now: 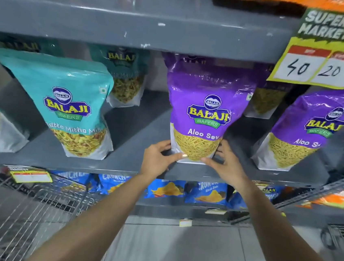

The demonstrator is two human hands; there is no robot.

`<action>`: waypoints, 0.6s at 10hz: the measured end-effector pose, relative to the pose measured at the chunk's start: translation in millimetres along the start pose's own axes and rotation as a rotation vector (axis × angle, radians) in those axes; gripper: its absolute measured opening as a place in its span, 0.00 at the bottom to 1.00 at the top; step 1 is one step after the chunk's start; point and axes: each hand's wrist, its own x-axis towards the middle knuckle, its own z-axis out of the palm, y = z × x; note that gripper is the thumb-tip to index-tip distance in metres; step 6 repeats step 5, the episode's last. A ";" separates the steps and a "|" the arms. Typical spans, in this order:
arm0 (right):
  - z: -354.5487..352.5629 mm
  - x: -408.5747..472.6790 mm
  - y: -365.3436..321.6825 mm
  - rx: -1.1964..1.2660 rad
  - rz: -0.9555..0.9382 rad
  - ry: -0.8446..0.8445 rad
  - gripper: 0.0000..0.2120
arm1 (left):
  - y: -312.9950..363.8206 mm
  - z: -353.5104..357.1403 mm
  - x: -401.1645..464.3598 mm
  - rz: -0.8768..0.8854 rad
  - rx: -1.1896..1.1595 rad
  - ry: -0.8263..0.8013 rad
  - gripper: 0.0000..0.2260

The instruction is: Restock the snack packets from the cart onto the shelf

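The purple Aloo Sev packet (pixel 202 112) stands upright on the grey shelf (pixel 121 163), near its front edge. The left hand (pixel 159 158) and right hand (pixel 225 163) grip its two bottom corners, thumbs across the front face; holding the base likely lets the person square it, label forward, between the teal packet (pixel 69 106) and a second purple packet (pixel 309 132). The wire cart (pixel 20 210) sits lower left.

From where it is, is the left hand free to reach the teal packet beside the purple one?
Probably yes: the left hand only steadies the purple packet, and bare shelf lies between it and the teal packet.
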 end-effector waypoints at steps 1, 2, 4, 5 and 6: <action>-1.2 -7.2 -3.0 0.027 0.012 -0.035 0.28 | 2.9 -0.1 -9.4 0.025 0.012 -0.013 0.22; -1.6 -10.3 -4.9 0.029 0.019 -0.055 0.29 | 2.9 -1.5 -15.4 0.015 0.009 -0.001 0.22; 0.5 -12.5 -5.7 0.019 0.017 -0.051 0.33 | 3.9 -5.5 -15.5 0.009 0.021 -0.031 0.26; 1.6 -14.6 -0.3 0.031 0.007 -0.008 0.37 | 6.8 -8.0 -18.7 0.041 0.048 -0.029 0.29; 1.6 -14.6 -0.3 0.031 0.007 -0.008 0.37 | 6.8 -8.0 -18.7 0.041 0.048 -0.029 0.29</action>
